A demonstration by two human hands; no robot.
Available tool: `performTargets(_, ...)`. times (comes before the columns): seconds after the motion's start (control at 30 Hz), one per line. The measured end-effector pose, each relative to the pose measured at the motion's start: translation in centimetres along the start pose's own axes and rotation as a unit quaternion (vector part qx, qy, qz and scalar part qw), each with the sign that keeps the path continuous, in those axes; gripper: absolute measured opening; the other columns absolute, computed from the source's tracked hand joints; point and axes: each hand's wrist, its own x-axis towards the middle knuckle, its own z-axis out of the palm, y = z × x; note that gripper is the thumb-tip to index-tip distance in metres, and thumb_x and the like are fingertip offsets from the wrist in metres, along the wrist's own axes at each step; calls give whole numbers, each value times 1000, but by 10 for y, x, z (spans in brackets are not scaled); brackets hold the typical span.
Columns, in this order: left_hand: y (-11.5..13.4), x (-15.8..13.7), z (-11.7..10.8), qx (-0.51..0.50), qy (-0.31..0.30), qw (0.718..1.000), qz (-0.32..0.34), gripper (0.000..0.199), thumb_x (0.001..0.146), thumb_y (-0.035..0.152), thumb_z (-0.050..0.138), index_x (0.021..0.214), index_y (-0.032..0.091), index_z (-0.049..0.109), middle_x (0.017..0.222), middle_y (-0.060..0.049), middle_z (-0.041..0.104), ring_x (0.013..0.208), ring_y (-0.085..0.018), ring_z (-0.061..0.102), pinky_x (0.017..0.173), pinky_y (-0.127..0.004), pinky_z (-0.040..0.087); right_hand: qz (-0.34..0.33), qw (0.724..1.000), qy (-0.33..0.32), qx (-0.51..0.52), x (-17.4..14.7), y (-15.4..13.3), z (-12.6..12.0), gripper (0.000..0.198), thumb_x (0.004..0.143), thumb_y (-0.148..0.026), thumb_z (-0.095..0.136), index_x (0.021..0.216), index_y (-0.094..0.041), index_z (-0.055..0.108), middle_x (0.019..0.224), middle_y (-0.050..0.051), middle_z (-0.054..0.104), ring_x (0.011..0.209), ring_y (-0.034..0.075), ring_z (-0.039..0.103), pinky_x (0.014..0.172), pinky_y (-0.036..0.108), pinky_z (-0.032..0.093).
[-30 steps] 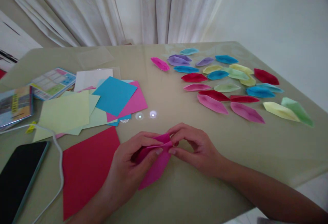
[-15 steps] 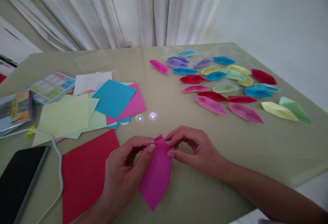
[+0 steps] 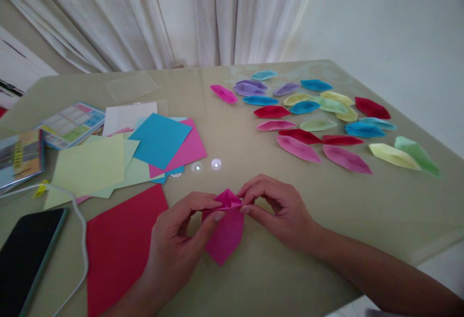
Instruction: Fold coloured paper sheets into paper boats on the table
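Observation:
A folded sheet of magenta origami paper [image 3: 225, 237] is held between both hands, just above the table's near side. My left hand [image 3: 181, 239] pinches its left edge near the top, thumb in front and fingers behind. At the upper right corner, my right hand [image 3: 279, 208] grips the paper between thumb and fingertips. A fold at the top stands partly open, and the lower end comes to a point. Left of my left hand lies a flat red sheet [image 3: 119, 244], partly covered by the wrist.
Several folded paper boats [image 3: 299, 148] in many colours spread over the right and back. On the left are loose sheets [image 3: 161, 138], booklets [image 3: 74, 123], a phone [image 3: 31, 254] and a white cable [image 3: 84, 244]. Curtains [image 3: 217, 17] hang behind the table.
The magenta paper's top fold has opened wider, and its lower tip has risen and looks shorter. My right fingers have shifted slightly along its upper edge. The boats have stayed put.

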Motion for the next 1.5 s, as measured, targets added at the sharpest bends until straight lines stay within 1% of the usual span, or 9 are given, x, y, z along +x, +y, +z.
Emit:
performTargets(0.13,-1,-2,0,33,-62,996,47,41,94,17,77,130,36,72,128,-1,77,119,-18,72,102,-27,59,1,999,-36,-39,-2,1,1,3,102,-22,71,101,-21,73,97,5,76,90,17,72,83,29,58)
performTargets(0.23,2,0,2,34,-85,993,69,31,97,15,73,119,36,78,120,0,79,111,-15,75,94,-21,60,0,997,-57,-45,-4,1,2,3,101,-22,72,102,-21,74,95,4,77,85,16,72,80,27,58)
performTargets(0.4,8,1,4,21,-19,998,60,23,92,13,79,103,33,83,105,0,81,95,-14,79,81,-20,63,-28,997,-64,-19,-4,-2,3,3,97,-20,76,100,-20,75,93,5,77,84,17,72,80,28,59)
performTargets(0.6,9,-1,7,-1,-10,1000,7,7,92,20,79,92,26,83,95,-3,82,90,-18,78,77,-25,63,-40,999,-27,-16,-3,-7,3,4,94,-15,75,95,-19,76,89,6,76,80,17,71,76,28,58)
performTargets(0.7,9,-2,10,-8,16,999,-36,2,90,25,82,89,23,81,90,-3,82,81,-16,77,70,-22,62,-11,1000,-15,19,-4,-6,4,6,91,-13,76,93,-18,75,86,4,75,77,15,69,73,27,57)
performTargets(0.87,8,-1,12,-86,42,985,-141,33,86,30,85,116,23,73,83,0,83,73,-16,79,68,-21,64,29,998,10,59,-5,-4,7,7,91,-13,76,96,-18,75,86,3,74,77,14,67,74,24,56)
performTargets(1.0,4,1,10,-68,35,991,-114,13,84,29,86,94,22,82,84,-2,84,74,-16,80,66,-18,64,67,996,-10,59,-3,-7,6,10,91,-21,80,100,-17,78,88,4,76,77,14,70,73,24,57)
performTargets(1.17,4,3,9,-67,33,992,-97,2,86,27,84,87,26,84,81,0,83,72,-14,79,64,-15,63,84,996,-32,-3,-2,-10,4,11,95,-25,77,88,-16,81,76,3,76,69,13,69,68,22,54)
performTargets(1.5,3,4,9,-91,19,988,-123,4,81,27,87,80,25,84,76,0,82,68,-14,78,61,-14,61,51,998,-40,6,-2,-8,5,9,93,-25,80,92,-16,81,78,3,76,69,12,70,69,20,55)
